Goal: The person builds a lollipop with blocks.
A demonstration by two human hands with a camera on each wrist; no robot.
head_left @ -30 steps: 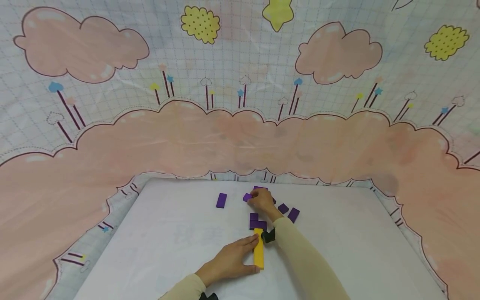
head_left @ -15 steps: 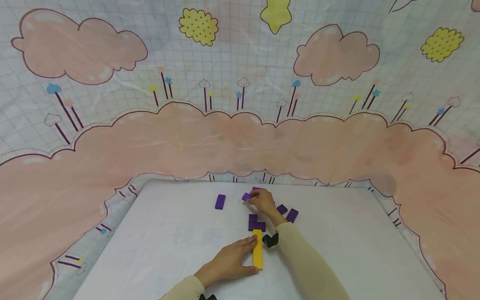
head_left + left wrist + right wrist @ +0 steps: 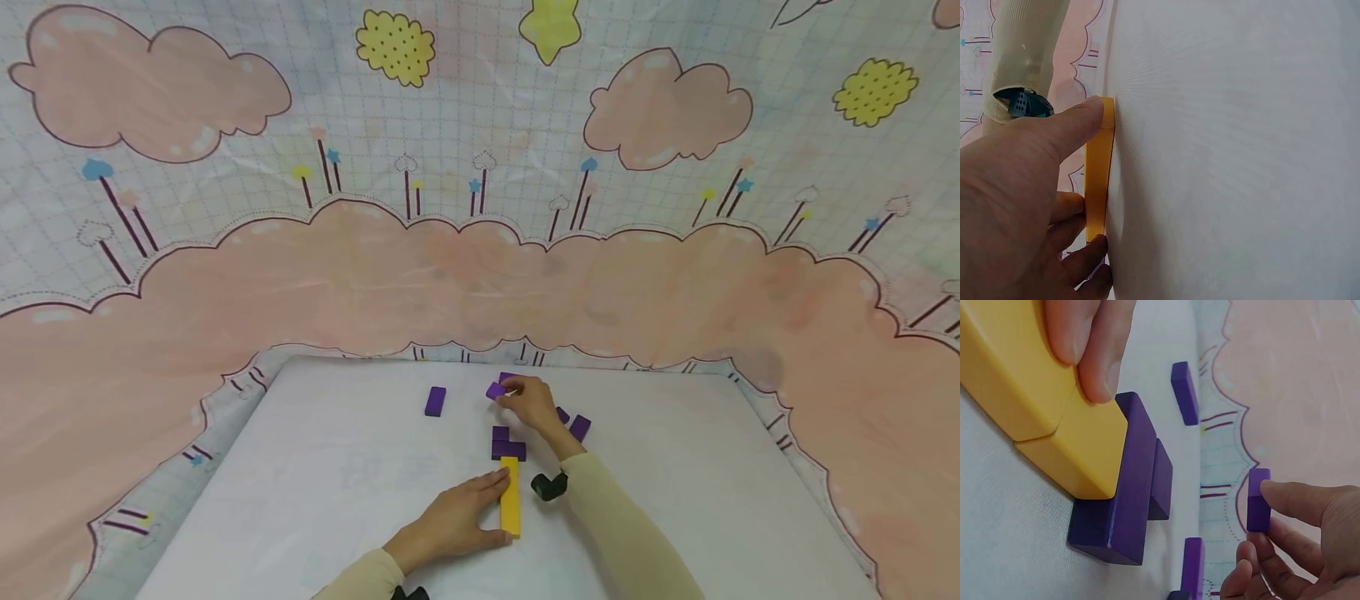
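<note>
In the head view, my left hand (image 3: 453,521) holds a yellow bar (image 3: 510,500) lying lengthwise on the table, thumb at its near end and fingers near its far end. A seam in the right wrist view shows the bar is made of more than one yellow block (image 3: 1094,447). Against its far end lies a long purple block (image 3: 508,451), with a smaller purple block (image 3: 500,433) behind it. Farther back, my right hand (image 3: 532,404) pinches a small purple block (image 3: 1259,500) between thumb and fingers, lifted off the table.
One loose purple block (image 3: 435,401) lies to the left on the white table (image 3: 315,467). Another purple block (image 3: 507,377) is partly hidden behind the right hand. Two more, including a tilted purple block (image 3: 580,428), lie right of that hand. A patterned cloth (image 3: 450,283) rises behind the table.
My right hand has shifted slightly right with the purple block still pinched, and its forearm now covers more of the blocks on the right. The left hand stays on the yellow bar.
</note>
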